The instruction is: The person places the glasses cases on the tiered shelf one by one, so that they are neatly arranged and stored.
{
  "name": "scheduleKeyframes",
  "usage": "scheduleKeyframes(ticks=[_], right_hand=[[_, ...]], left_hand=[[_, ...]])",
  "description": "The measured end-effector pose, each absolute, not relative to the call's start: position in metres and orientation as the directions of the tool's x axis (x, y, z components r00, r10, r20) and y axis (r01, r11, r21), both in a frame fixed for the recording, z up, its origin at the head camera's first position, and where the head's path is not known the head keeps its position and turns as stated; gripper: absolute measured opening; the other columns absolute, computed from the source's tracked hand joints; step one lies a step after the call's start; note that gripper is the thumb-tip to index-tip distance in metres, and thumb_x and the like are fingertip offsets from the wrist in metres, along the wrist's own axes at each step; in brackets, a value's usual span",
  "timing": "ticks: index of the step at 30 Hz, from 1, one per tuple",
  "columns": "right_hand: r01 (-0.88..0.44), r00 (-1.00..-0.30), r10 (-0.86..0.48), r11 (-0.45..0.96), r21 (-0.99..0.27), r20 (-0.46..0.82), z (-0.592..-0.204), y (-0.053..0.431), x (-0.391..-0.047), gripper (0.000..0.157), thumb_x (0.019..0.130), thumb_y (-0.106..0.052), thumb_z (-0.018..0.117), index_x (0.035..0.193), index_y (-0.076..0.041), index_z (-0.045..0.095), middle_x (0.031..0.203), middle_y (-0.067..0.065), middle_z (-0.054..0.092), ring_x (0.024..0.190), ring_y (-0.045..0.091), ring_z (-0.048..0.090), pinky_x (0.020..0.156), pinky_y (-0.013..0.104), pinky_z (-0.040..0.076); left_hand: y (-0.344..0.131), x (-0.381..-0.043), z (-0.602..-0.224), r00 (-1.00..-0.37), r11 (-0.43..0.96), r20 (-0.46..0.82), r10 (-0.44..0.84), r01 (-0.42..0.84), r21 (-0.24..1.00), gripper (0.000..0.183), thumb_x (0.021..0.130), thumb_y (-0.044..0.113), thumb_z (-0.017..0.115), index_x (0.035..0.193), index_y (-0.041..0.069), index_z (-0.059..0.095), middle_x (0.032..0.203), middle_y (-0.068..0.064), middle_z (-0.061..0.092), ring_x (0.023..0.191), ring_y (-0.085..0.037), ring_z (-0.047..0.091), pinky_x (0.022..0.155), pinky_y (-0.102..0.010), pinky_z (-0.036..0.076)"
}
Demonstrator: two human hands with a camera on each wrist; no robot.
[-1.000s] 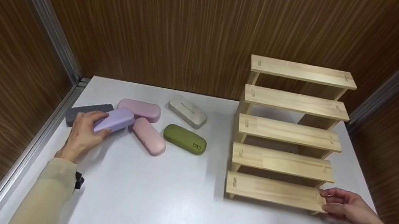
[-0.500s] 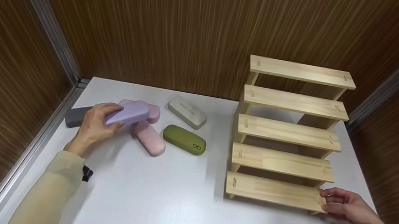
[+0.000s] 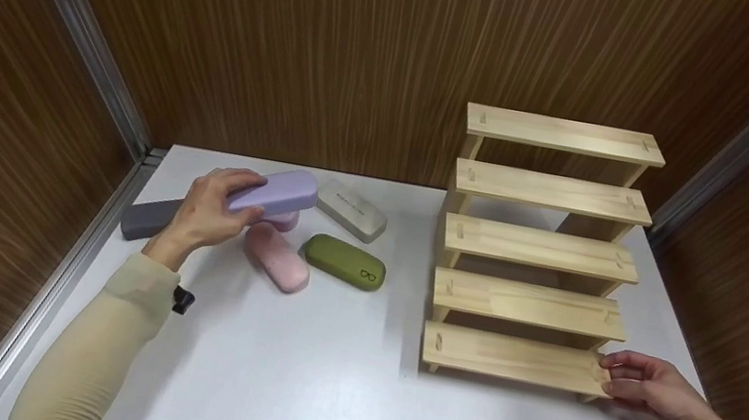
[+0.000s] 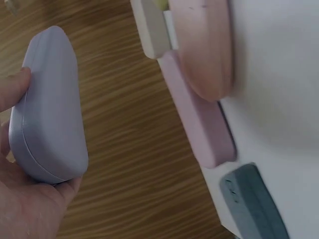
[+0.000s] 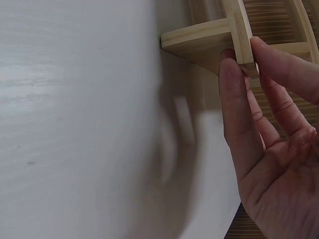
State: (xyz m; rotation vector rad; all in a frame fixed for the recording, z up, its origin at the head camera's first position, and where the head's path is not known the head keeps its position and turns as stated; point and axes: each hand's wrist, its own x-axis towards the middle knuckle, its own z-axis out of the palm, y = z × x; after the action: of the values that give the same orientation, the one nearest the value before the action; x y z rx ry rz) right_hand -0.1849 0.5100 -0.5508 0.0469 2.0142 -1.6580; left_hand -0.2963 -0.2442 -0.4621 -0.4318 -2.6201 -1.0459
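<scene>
A lilac glasses case (image 3: 277,192) is gripped in my left hand (image 3: 211,209), thumb on one side and fingers on the other. In the left wrist view the case (image 4: 50,109) is held well away from the tabletop. Below it lie a mauve glasses case (image 3: 283,220), partly hidden, and a pink glasses case (image 3: 279,259). On the right, my right hand (image 3: 652,393) pinches the right end of the lowest board of a stepped wooden display rack (image 3: 517,359). The right wrist view shows thumb and fingers on either side of that board (image 5: 240,37).
A green glasses case (image 3: 344,261) and a white one (image 3: 351,211) lie between the left hand and the rack. The dark grey case (image 3: 149,218) is at the table's left edge, partly behind the hand. Wood-grain walls (image 3: 326,42) enclose the white table (image 3: 312,397).
My left hand has lifted the lilac case and carried it right and toward the back, uncovering the pink case's near part and passing over the mauve one. The right hand stays at the rack.
</scene>
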Motion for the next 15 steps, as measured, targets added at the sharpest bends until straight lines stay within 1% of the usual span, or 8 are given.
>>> scheduleKeyframes(ticks=[9, 15], right_hand=[[0.333, -0.862, -0.317, 0.236, -0.913, -0.396, -0.55, 0.51, -0.184, 0.036, 0.103, 0.005, 0.07, 0.119, -0.026, 0.08, 0.106, -0.012, 0.083, 0.096, 0.004, 0.078, 0.083, 0.024, 0.068], [0.33, -0.863, -0.32, 0.227, -0.916, -0.391, -0.549, 0.51, -0.182, 0.036, 0.103, 0.005, 0.07, 0.119, -0.025, 0.08, 0.106, -0.011, 0.082, 0.096, 0.005, 0.079, 0.083, 0.025, 0.068]], left_hand=[[-0.212, -0.304, -0.427, -0.896, 0.654, 0.363, 0.257, 0.438, 0.617, 0.05, 0.094, 0.016, 0.084, 0.142, 0.008, 0.077, 0.15, -0.016, 0.075, 0.142, -0.04, 0.067, 0.118, -0.058, 0.053], [-0.192, -0.308, -0.407, -0.889, 0.635, 0.35, 0.296, 0.457, 0.623, 0.049, 0.097, 0.021, 0.083, 0.144, 0.011, 0.076, 0.151, -0.013, 0.074, 0.142, -0.037, 0.066, 0.116, -0.057, 0.054]])
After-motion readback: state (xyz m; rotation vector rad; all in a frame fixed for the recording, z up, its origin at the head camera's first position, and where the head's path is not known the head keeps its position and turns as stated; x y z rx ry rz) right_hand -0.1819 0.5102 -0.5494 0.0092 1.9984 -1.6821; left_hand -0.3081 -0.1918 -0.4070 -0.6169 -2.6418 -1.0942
